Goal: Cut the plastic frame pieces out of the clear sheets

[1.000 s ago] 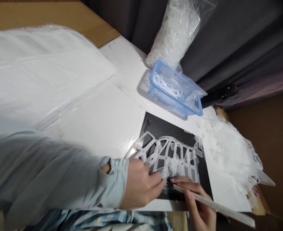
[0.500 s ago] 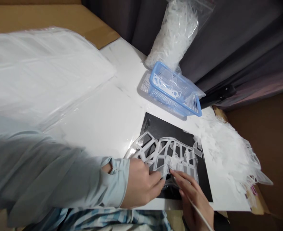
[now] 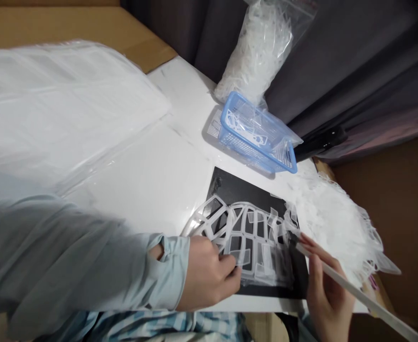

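A translucent white plastic sheet with cut-out windows (image 3: 249,228) lies on a black mat (image 3: 237,185). My left hand (image 3: 209,273) has its fingers curled closed at the sheet's left edge, pinching there. My right hand (image 3: 328,289) is off the sheet's right side, its fingers closed around a long thin white stick (image 3: 365,294) that slants down to the lower right. Near its fingertips, a small clear scrap (image 3: 290,223) rests by the mat's right edge; whether the fingers touch it I cannot tell. Several loose clear pieces lie over the sheet.
Behind the mat stands a blue basket (image 3: 258,152) with white cut-outs inside. A stuffed clear bag (image 3: 256,52) leans against the dark curtain. Wrapped white sheets (image 3: 62,109) cover the left of the table. On the right is a heap of white scraps (image 3: 340,223).
My right hand has moved right with the stick, away from my left hand to the mat's right edge. Clear scraps have shifted rightward off the sheet's middle. My left hand has barely moved.
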A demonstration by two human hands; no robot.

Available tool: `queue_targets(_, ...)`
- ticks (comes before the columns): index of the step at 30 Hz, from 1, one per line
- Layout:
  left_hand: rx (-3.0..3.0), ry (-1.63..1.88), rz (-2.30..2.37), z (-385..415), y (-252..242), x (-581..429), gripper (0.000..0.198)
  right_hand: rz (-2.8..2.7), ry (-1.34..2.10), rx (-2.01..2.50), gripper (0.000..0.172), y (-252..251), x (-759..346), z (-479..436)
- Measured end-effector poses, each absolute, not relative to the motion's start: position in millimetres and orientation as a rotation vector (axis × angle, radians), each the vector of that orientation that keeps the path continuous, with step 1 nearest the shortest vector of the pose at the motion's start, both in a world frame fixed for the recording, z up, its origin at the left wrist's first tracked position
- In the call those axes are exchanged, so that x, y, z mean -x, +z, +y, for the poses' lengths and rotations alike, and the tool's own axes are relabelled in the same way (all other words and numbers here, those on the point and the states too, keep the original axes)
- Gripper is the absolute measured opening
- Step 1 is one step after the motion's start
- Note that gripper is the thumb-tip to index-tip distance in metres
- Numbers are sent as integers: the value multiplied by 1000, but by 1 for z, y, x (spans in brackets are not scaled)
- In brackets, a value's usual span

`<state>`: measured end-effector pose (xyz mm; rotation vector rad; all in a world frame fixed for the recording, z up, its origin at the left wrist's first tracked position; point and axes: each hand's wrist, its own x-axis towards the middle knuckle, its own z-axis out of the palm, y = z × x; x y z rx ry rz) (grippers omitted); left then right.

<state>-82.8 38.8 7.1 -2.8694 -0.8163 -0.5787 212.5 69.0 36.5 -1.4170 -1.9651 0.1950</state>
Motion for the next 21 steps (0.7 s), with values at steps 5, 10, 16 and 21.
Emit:
queue_targets(5,2766,-649,-947,33,3,78,28,-2102,620,1209,21,34,-203,42)
queue_targets(10,2686,-774,-1003,31,-4,74,21,-2191,816,1159,20,30,-199,37)
queue_targets(16,2709,-716,-1016,31,-1,75,22,-2142,857,1130,21,28,-196,39)
queue_targets(21,2728,-656,-975,31,0,76,24,-2146,879,1150,22,27,-194,38)
